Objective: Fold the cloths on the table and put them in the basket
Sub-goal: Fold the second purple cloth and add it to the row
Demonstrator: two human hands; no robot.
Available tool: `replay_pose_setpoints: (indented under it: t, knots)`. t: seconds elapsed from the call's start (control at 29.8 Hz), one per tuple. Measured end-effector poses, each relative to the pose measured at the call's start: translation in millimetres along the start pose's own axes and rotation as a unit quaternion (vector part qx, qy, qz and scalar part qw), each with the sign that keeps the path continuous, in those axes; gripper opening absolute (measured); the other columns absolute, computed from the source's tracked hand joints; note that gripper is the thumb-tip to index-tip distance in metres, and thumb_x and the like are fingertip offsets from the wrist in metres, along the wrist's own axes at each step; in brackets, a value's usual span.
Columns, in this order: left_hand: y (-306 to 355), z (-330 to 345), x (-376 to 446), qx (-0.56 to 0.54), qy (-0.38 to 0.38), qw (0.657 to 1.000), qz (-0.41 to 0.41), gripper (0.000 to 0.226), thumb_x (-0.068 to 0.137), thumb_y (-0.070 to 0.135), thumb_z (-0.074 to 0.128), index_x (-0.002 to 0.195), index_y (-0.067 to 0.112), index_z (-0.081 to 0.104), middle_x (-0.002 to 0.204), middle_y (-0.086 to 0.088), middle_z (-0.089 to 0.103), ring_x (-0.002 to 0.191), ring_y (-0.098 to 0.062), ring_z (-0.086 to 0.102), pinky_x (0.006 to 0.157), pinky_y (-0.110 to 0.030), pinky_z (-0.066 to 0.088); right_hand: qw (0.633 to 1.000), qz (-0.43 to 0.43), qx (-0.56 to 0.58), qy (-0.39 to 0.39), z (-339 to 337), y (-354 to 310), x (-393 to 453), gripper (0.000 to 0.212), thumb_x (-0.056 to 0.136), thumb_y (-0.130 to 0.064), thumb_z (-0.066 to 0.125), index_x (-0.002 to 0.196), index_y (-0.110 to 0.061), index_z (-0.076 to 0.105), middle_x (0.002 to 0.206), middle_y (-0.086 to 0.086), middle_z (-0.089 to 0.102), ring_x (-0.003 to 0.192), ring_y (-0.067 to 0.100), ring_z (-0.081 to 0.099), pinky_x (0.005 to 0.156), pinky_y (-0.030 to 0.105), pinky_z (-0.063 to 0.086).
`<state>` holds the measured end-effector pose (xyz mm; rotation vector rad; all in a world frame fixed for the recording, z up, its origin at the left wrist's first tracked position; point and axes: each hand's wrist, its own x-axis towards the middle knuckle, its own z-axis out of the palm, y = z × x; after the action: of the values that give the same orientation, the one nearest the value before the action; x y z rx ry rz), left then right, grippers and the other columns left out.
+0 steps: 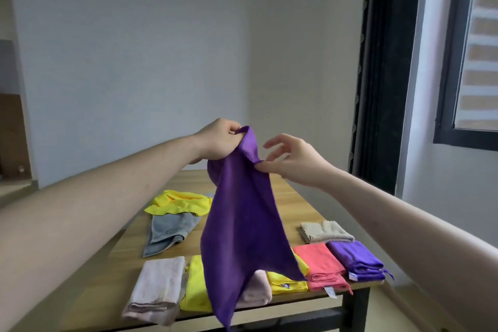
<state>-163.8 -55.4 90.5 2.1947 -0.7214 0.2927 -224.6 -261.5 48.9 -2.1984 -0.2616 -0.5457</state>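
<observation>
Purple cloth [242,213] hangs above the tabletop [291,202] | our left hand [219,143] grips its top corner | our right hand [293,162] pinches the edge, other fingers [275,140] spread.

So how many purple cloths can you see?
2. One purple cloth hangs in the air from both hands; a folded purple cloth lies at the table's right end. Others could be hidden behind the hanging one.

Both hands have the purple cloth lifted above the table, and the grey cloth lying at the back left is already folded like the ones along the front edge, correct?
Not quite. The head view shows the grey cloth lying loose and unfolded, partly under a rumpled yellow cloth. The rest holds: left hand and right hand hold the purple cloth above the table.
</observation>
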Motion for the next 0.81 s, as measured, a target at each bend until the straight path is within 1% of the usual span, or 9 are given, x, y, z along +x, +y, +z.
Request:
replay_pose_setpoints:
  t: [0.1,0.17,0.23,0.37,0.47,0.54,0.64,0.74,0.81]
  knots:
    - [8.9,2.5,6.9,0.012,-0.002,1.0,-0.009,0.044,0.096,0.046,0.064,0.092,0.002,0.069,0.077,-0.006,0.068,0.067,-0.017,0.059,0.066,-0.032,0.046,0.997,-0.052,-0.042,0.047,5.5,-0.9,3.6,0.027,0.078,-0.048,0.081,0.099,-0.035,0.071,0.091,-0.013,0.073,0.082,0.004,0.069,0.071,0.021,0.054]
    - [13.9,2.2,10.1,0.018,-0.008,1.0,-0.011,0.045,0.092,0.05,0.068,0.088,0.005,0.073,0.078,-0.008,0.071,0.067,-0.017,0.062,0.066,-0.031,0.048,0.994,-0.071,-0.045,0.065,7.7,0.8,7.2,0.015,0.085,-0.042,0.074,0.097,-0.032,0.073,0.087,-0.014,0.074,0.077,-0.001,0.066,0.066,0.014,0.048]
    - [16.4,0.2,10.9,0.04,-0.01,0.999,-0.005,0.043,0.09,0.05,0.071,0.085,0.008,0.075,0.079,-0.009,0.074,0.068,-0.017,0.063,0.067,-0.03,0.05,0.993,-0.074,-0.052,0.08,8.6,1.6,9.6,0.01,0.089,-0.035,0.07,0.092,-0.027,0.074,0.081,-0.012,0.072,0.068,0.0,0.061,0.059,0.013,0.044]
    - [13.5,-9.5,11.7,0.108,-0.043,0.993,-0.003,0.044,0.076,0.058,0.082,0.083,0.015,0.078,0.083,-0.005,0.078,0.069,-0.017,0.07,0.072,-0.031,0.057,0.991,-0.055,-0.065,0.102,4.7,6.0,19.4,0.015,0.094,-0.025,0.064,0.081,-0.022,0.069,0.068,-0.009,0.064,0.054,0.002,0.054,0.048,0.012,0.038]
    - [0.6,-20.3,13.5,0.167,-0.109,0.979,-0.04,0.037,0.072,0.056,0.086,0.086,0.022,0.081,0.081,0.006,0.078,0.078,-0.012,0.075,0.077,-0.03,0.061,0.993,-0.033,-0.064,0.09,-1.7,12.1,28.2,0.019,0.097,-0.023,0.059,0.083,-0.026,0.071,0.065,-0.008,0.064,0.043,-0.001,0.053,0.044,0.011,0.041]
    - [-14.7,-25.6,17.1,0.183,-0.141,0.971,-0.061,0.03,0.075,0.05,0.086,0.087,0.023,0.081,0.08,0.008,0.079,0.078,-0.011,0.076,0.076,-0.027,0.06,0.994,-0.016,-0.07,0.081,-4.5,15.8,34.3,0.02,0.097,-0.021,0.057,0.086,-0.024,0.072,0.065,-0.003,0.066,0.039,0.003,0.053,0.043,0.014,0.044]
    - [-39.4,-32.4,25.4,0.19,-0.154,0.966,-0.084,0.025,0.08,0.045,0.083,0.091,0.022,0.081,0.083,0.007,0.079,0.081,-0.013,0.076,0.077,-0.028,0.06,0.995,0.019,-0.067,0.072,-8.1,20.9,45.8,0.022,0.098,-0.02,0.054,0.085,-0.021,0.072,0.067,0.0,0.068,0.043,0.011,0.064,0.045,0.013,0.046]
    - [-63.0,-40.8,37.4,0.203,-0.133,0.966,-0.094,0.023,0.085,0.044,0.079,0.09,0.022,0.081,0.083,0.006,0.079,0.08,-0.013,0.075,0.078,-0.029,0.058,0.994,0.054,-0.068,0.071,-11.9,28.8,61.0,0.024,0.098,-0.019,0.051,0.086,-0.016,0.072,0.075,0.004,0.071,0.053,0.02,0.072,0.055,0.021,0.053]
    - [-77.7,-46.6,47.2,0.217,-0.098,0.967,-0.091,0.024,0.087,0.046,0.077,0.088,0.022,0.081,0.083,0.004,0.078,0.077,-0.013,0.07,0.076,-0.03,0.055,0.991,0.077,-0.076,0.076,-15.0,36.0,71.8,0.025,0.097,-0.019,0.05,0.088,-0.014,0.073,0.076,0.005,0.072,0.054,0.022,0.073,0.055,0.021,0.051]
